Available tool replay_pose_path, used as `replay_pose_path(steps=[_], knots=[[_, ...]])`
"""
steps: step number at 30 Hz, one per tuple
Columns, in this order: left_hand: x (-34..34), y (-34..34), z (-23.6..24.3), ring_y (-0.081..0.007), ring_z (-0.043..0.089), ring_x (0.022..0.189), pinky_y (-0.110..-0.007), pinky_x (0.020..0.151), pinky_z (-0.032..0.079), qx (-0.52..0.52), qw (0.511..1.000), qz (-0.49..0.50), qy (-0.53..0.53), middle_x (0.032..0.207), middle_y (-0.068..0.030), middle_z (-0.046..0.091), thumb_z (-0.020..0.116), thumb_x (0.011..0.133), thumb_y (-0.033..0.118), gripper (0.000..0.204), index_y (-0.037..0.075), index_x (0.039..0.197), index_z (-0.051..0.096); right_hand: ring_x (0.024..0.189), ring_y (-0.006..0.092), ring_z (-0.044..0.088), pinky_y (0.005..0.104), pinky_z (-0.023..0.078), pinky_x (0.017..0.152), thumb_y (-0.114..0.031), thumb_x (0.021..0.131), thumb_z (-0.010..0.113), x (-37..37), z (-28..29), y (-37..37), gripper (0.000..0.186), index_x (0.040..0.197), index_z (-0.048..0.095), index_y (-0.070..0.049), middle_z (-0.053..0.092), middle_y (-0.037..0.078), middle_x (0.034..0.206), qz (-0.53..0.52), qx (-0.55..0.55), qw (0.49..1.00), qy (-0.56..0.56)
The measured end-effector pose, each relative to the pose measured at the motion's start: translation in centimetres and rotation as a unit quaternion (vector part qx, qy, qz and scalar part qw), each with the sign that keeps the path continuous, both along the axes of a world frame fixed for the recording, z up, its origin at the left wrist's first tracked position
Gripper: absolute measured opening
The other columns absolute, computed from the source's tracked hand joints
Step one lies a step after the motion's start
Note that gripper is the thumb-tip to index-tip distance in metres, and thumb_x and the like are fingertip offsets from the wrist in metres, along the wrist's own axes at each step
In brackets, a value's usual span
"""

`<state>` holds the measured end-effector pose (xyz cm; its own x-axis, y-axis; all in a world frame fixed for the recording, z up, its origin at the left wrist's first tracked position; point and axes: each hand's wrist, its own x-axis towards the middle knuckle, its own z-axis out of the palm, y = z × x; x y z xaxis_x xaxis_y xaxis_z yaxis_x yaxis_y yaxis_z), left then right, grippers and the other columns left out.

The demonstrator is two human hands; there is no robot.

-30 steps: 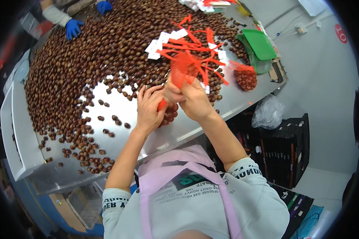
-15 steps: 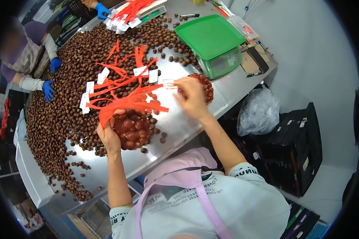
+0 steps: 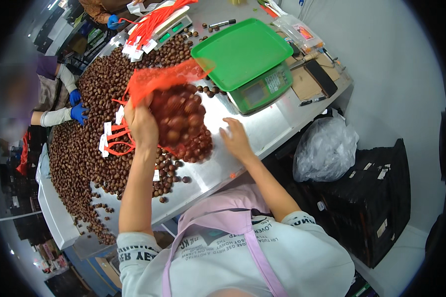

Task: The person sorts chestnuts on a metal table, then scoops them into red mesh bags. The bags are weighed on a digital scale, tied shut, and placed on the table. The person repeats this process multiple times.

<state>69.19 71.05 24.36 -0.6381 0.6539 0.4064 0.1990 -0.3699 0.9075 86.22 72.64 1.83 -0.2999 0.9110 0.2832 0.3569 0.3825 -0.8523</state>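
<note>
Over the counter (image 3: 220,111), back from its near edge: our left hand (image 3: 142,121), fingers clamped on a red mesh bag (image 3: 179,113), filled. Second filled bag (image 3: 199,146) just beneath. Our right hand (image 3: 236,139) holds nothing, fingers apart. Loose brown nuts (image 3: 104,94) left unbagged toward the left edge; whether either bag's tied, we can't tell.

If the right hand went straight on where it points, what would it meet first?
Probably the small cluster of round brown nuts beside the green plastic scale, though the held red mesh bag is close and depth unclear.
</note>
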Motion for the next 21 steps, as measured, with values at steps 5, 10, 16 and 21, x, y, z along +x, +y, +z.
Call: replay_pose_path(steps=[5, 10, 16, 21], knots=[[2.8, 10.1, 0.8, -0.0126, 0.057, 0.077, -0.027, 0.071, 0.045, -0.05, 0.99, -0.126, 0.041, 0.084, -0.0047, 0.065, 0.041, 0.089, 0.009, 0.026, -0.001, 0.091, 0.065, 0.091, 0.0326, 0.055, 0.0401, 0.043, 0.083, -0.007, 0.08, 0.058, 8.7, 1.2, 1.1, 0.014, 0.094, 0.061, -0.002, 0.059, 0.014, 0.095, -0.06, 0.012, 0.996, -0.065], [6.0, 19.7, -2.4, -0.0224, 0.061, 0.071, -0.034, 0.069, 0.046, -0.107, 0.978, -0.136, 0.117, 0.075, -0.0128, 0.065, 0.042, 0.088, 0.017, 0.031, 0.0, 0.086, 0.067, 0.084, 0.0283, 0.056, 0.0372, 0.045, 0.074, -0.003, 0.077, 0.059, 10.4, 1.2, 0.0, 0.009, 0.085, 0.062, -0.005, 0.061, 0.009, 0.085, -0.067, 0.097, 0.984, -0.134], [7.2, 24.4, -6.4, -0.0434, 0.056, 0.078, -0.049, 0.072, 0.042, -0.199, 0.946, -0.075, 0.246, 0.078, -0.0249, 0.059, 0.04, 0.081, 0.014, 0.024, 0.001, 0.085, 0.06, 0.07, 0.0226, 0.057, 0.0347, 0.045, 0.063, -0.008, 0.071, 0.063, 9.5, 1.0, 0.4, 0.01, 0.08, 0.064, -0.012, 0.06, 0.002, 0.075, -0.114, 0.113, 0.975, -0.154], [5.9, 24.7, -8.8, -0.0406, 0.058, 0.09, -0.045, 0.081, 0.044, -0.276, 0.9, -0.147, 0.304, 0.091, -0.0244, 0.062, 0.045, 0.083, 0.018, 0.027, 0.002, 0.096, 0.061, 0.068, 0.023, 0.057, 0.0347, 0.044, 0.061, -0.008, 0.071, 0.063, 9.5, 0.6, 0.5, 0.01, 0.079, 0.064, -0.012, 0.059, 0.003, 0.073, -0.103, 0.118, 0.975, -0.157]])
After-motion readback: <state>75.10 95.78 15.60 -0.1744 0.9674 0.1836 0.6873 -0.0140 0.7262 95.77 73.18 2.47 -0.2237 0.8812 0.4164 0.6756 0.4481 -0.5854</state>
